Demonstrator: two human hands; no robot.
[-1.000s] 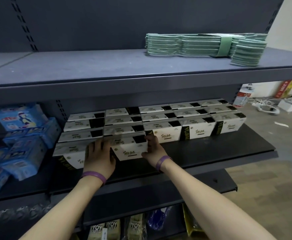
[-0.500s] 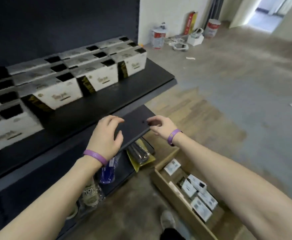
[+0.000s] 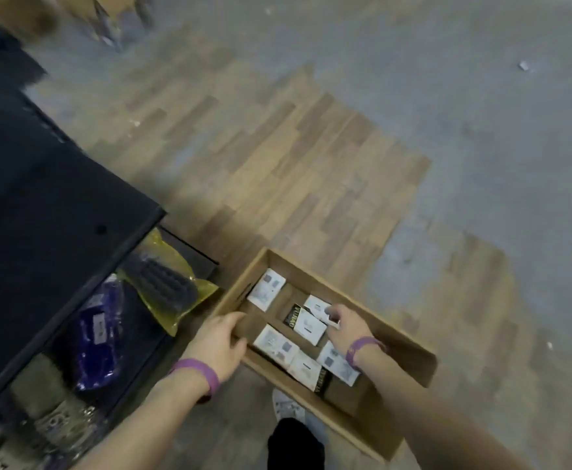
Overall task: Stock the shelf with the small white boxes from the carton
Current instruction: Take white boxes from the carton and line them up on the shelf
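An open brown carton [image 3: 410,347] stands on the floor beside the dark shelf [image 3: 57,198]. Several small white boxes lie flat inside it, among them one at the far end [image 3: 266,292] and one near the front [image 3: 274,342]. My right hand [image 3: 347,325] is inside the carton, with its fingertips pinched on the edge of a small white box [image 3: 317,305] near the middle. At the carton's left rim hovers my left hand [image 3: 218,344], fingers apart and holding nothing. The stocked shelf row is out of view.
On the lower shelf level lie a yellow packet [image 3: 171,283] and a blue packet [image 3: 98,337]. My shoe [image 3: 288,405] stands right against the carton's near side. Wood and grey floor stretches to the right and beyond.
My view has swung from the shelf's box rows down to the carton on the floor. Both hands left the shelf and dropped to the carton; the right one now touches a box.
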